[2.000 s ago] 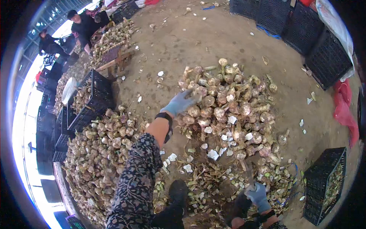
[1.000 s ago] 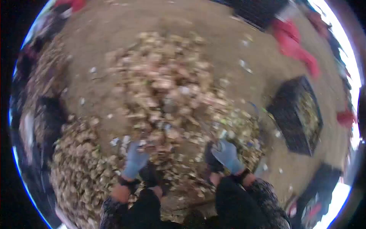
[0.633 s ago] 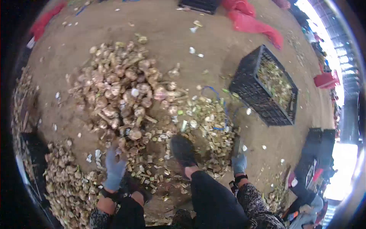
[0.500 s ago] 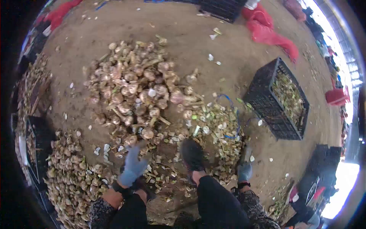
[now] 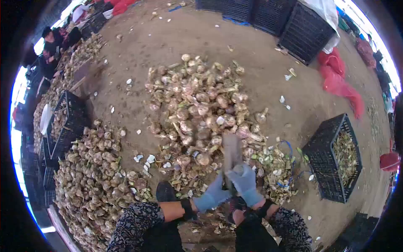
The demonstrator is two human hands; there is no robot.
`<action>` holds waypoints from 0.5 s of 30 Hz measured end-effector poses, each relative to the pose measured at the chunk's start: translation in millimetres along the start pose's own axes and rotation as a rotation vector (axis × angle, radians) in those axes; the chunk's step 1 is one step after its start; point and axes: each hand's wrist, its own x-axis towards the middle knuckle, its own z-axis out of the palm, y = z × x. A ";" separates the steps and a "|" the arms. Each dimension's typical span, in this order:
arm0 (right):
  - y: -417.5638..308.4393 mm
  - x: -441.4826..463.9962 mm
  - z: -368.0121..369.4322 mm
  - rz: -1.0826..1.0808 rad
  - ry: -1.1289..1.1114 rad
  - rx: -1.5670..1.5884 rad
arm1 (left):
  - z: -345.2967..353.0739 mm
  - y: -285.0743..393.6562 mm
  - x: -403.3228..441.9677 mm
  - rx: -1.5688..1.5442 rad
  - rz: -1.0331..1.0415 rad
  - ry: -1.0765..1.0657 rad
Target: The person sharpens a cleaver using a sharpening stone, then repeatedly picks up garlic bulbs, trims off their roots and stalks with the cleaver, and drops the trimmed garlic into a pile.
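Both my hands wear pale blue-grey gloves and meet low in the middle. My right hand (image 5: pixel 245 181) is closed around a blurred flat tool (image 5: pixel 232 152) that points up towards the garlic. My left hand (image 5: pixel 213 194) is against its lower end, fingers bent together; what they grip is hidden. Just beyond the tool lies a heap of garlic bulbs with stalks (image 5: pixel 201 105). Cut stalk pieces and white scraps (image 5: pixel 273 168) are scattered on the ground beside my right hand.
A larger garlic pile (image 5: pixel 94 180) lies at the left, near a black crate (image 5: pixel 75 122). At the right stands a crate of trimmings (image 5: pixel 331 161). More black crates (image 5: pixel 304 33) and red netting (image 5: pixel 340 84) are behind. People (image 5: pixel 50 52) sit at the upper left.
The view has swung back left. My hands, apart beside my legs half a second ago, have come together in front, and the tool has come up between them.
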 end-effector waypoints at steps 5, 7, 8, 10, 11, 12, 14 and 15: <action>-22.7 0.7 12.4 -0.497 -0.508 -0.783 | -61.7 -43.0 -16.9 -0.665 -0.107 -0.013; -24.4 3.1 6.6 -0.469 -0.553 -0.926 | -83.2 -60.1 -19.7 -0.625 -0.177 -0.240; -18.0 9.8 6.6 -0.421 -0.544 -0.963 | -82.3 -62.2 -28.3 -0.706 -0.218 -0.114; -10.1 17.3 8.8 -0.324 -0.462 -1.021 | -87.1 -60.0 -28.2 -0.776 -0.212 -0.199; -6.2 11.5 10.6 -0.320 -0.457 -1.024 | -89.1 -59.2 -27.2 -0.839 -0.206 -0.284; -9.3 2.1 15.5 -0.271 -0.491 -1.050 | -87.8 -61.7 -29.0 -0.841 -0.205 -0.288; -9.9 -0.9 20.1 -0.227 -0.532 -1.073 | -86.4 -70.4 -35.5 -0.930 -0.196 -0.378; -7.3 -3.9 17.8 -0.242 -0.590 -1.062 | -88.3 -68.4 -39.6 -0.933 -0.207 -0.373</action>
